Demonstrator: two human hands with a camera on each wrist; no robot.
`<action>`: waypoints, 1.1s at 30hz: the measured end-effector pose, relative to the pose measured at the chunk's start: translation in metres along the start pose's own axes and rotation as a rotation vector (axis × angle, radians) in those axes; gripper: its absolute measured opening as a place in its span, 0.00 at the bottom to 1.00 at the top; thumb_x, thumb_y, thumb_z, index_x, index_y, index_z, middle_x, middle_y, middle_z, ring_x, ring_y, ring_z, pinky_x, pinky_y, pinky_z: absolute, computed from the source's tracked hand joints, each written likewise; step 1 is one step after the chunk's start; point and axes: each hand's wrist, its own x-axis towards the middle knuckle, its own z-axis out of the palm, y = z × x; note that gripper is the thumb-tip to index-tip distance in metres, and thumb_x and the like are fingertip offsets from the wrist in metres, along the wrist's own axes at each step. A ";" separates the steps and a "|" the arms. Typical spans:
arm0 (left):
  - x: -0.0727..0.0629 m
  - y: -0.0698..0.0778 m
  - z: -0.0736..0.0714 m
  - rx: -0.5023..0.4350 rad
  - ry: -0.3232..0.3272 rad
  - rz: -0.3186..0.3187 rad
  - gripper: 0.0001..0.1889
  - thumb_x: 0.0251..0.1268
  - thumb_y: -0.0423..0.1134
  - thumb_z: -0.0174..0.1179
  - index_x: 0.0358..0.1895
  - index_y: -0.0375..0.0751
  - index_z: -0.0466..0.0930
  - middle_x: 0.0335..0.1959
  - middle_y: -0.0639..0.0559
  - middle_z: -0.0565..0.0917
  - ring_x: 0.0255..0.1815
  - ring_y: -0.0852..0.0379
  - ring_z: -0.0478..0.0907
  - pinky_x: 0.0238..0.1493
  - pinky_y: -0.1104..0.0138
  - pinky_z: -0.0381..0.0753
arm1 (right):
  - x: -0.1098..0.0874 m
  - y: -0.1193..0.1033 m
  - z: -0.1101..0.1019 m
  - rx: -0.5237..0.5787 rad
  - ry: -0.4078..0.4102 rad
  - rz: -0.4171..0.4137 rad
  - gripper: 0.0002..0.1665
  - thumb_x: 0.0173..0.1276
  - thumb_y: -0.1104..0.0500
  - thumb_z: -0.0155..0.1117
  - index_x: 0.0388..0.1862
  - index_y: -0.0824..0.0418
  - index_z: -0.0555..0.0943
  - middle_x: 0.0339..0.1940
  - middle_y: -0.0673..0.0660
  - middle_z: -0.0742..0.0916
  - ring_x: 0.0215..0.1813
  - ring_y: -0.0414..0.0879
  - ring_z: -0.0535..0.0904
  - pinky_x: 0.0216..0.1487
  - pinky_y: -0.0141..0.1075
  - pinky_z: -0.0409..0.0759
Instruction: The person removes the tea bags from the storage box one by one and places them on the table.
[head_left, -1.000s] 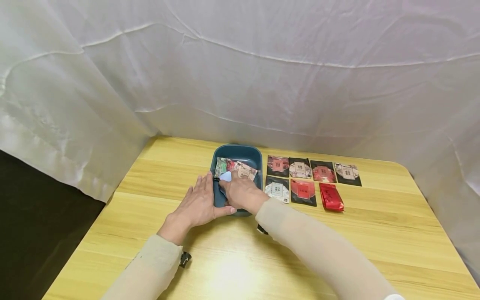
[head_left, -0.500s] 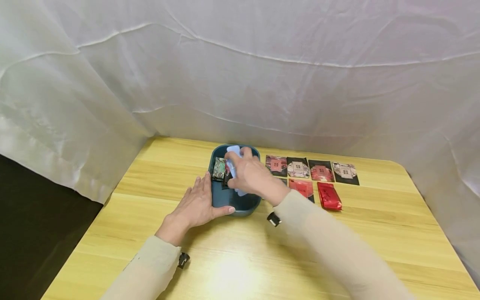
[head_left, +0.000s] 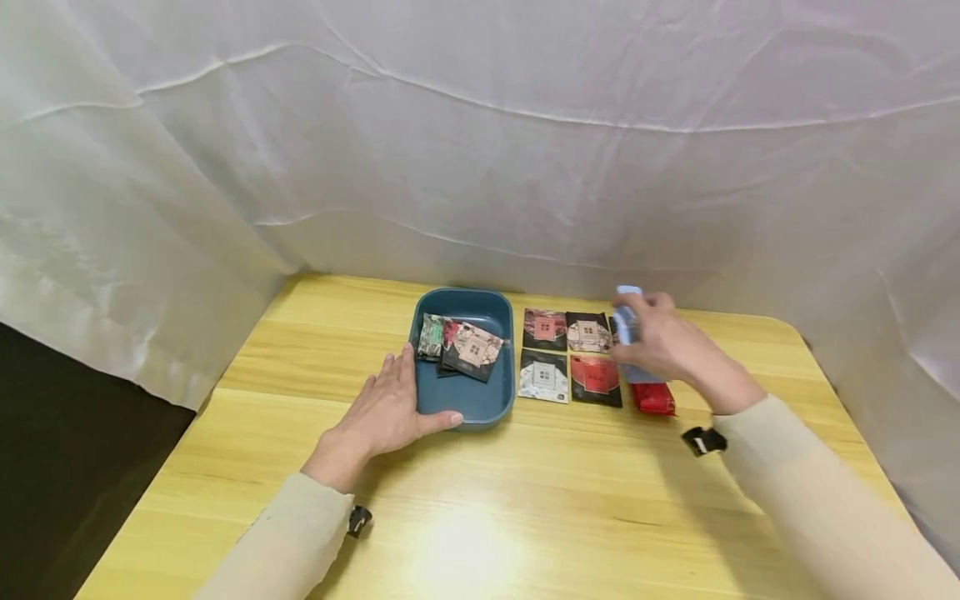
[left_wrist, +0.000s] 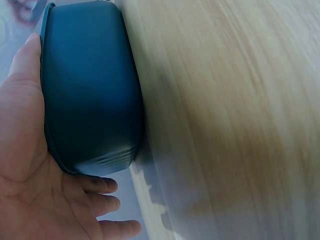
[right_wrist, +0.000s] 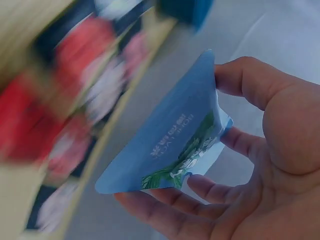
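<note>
Light blue sachet (head_left: 627,325): I see it raised over the right end of the packet rows, long axis running away from the person, far end leaning left.
Right hand (head_left: 667,342): thumb and fingers pinch its edges.
Left hand (head_left: 382,410): fingers straight, thumb spread, against the blue tray (head_left: 465,404).
In my way: the right hand partly covers the red packet (head_left: 654,400).
Between: four square sachets (head_left: 543,377).
</note>
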 end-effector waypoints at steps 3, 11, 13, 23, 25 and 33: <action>0.000 0.001 0.000 0.004 -0.005 0.004 0.74 0.57 0.81 0.61 0.85 0.30 0.29 0.86 0.30 0.46 0.88 0.33 0.41 0.82 0.35 0.51 | -0.005 0.049 -0.002 -0.059 -0.023 0.045 0.49 0.69 0.46 0.71 0.81 0.58 0.59 0.69 0.86 0.62 0.48 0.71 0.80 0.40 0.57 0.87; 0.000 -0.002 -0.001 0.006 -0.004 0.007 0.74 0.58 0.81 0.61 0.85 0.30 0.29 0.86 0.29 0.46 0.87 0.32 0.42 0.81 0.34 0.52 | -0.013 0.121 0.010 -0.121 -0.138 0.110 0.48 0.69 0.50 0.66 0.79 0.67 0.57 0.60 0.93 0.62 0.45 0.69 0.80 0.47 0.67 0.83; 0.000 -0.001 -0.001 0.008 -0.005 0.008 0.74 0.57 0.82 0.60 0.85 0.30 0.29 0.86 0.29 0.47 0.87 0.32 0.43 0.81 0.34 0.52 | -0.015 0.127 0.016 -0.116 -0.161 0.118 0.47 0.70 0.50 0.66 0.78 0.67 0.57 0.60 0.92 0.62 0.45 0.68 0.79 0.48 0.67 0.82; 0.001 0.000 -0.001 0.010 -0.007 0.011 0.74 0.58 0.81 0.60 0.85 0.30 0.29 0.86 0.29 0.47 0.87 0.32 0.43 0.81 0.34 0.52 | -0.020 0.128 0.034 -0.162 -0.158 0.110 0.35 0.80 0.54 0.57 0.77 0.68 0.60 0.59 0.91 0.66 0.52 0.78 0.80 0.52 0.70 0.81; 0.001 0.000 -0.001 0.005 -0.006 0.008 0.74 0.58 0.81 0.61 0.85 0.30 0.29 0.86 0.29 0.47 0.87 0.32 0.42 0.82 0.34 0.52 | -0.021 0.127 0.035 -0.169 -0.173 0.126 0.34 0.82 0.55 0.54 0.79 0.67 0.58 0.62 0.92 0.64 0.52 0.81 0.80 0.52 0.70 0.80; 0.001 0.000 0.000 0.007 -0.005 0.008 0.74 0.57 0.82 0.60 0.85 0.30 0.29 0.86 0.30 0.47 0.87 0.32 0.42 0.82 0.34 0.52 | -0.023 0.130 0.040 -0.221 -0.162 0.137 0.34 0.82 0.56 0.52 0.80 0.65 0.57 0.65 0.93 0.62 0.49 0.84 0.80 0.51 0.72 0.80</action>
